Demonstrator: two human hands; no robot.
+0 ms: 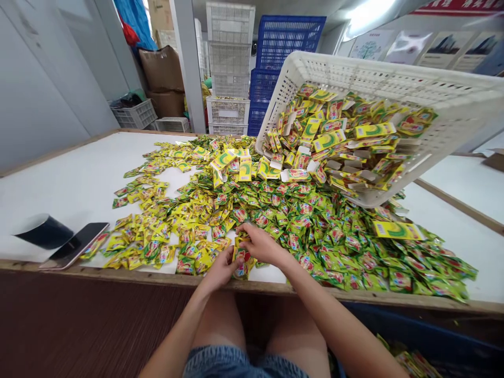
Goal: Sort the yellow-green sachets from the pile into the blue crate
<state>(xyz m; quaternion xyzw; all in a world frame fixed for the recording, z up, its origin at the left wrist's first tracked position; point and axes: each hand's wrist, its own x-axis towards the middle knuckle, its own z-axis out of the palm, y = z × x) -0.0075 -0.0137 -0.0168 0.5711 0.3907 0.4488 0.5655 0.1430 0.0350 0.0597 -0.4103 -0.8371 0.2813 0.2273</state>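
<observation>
At the table's front edge, my left hand (221,270) is closed on the side of a small yellow-and-green packet (243,264) with red fruit printed on it. My right hand (258,244) is at the packet's top end, its fingers bent and pinched; whatever lies between them is hidden. Around both hands spread many small sachets, mostly yellow ones (153,231) to the left and green ones (331,247) to the right. A white perforated basket (444,105) tilts over the heap, full of small yellow cartons (328,139), several of which lie on the sachets below.
A dark cup (45,231) lies on its side by a phone (79,244) at the left. The white table (74,173) has a wooden rim. Stacked white crates (230,47) and blue crates (289,42) stand behind. Below the right edge is a blue container (464,336) with packets.
</observation>
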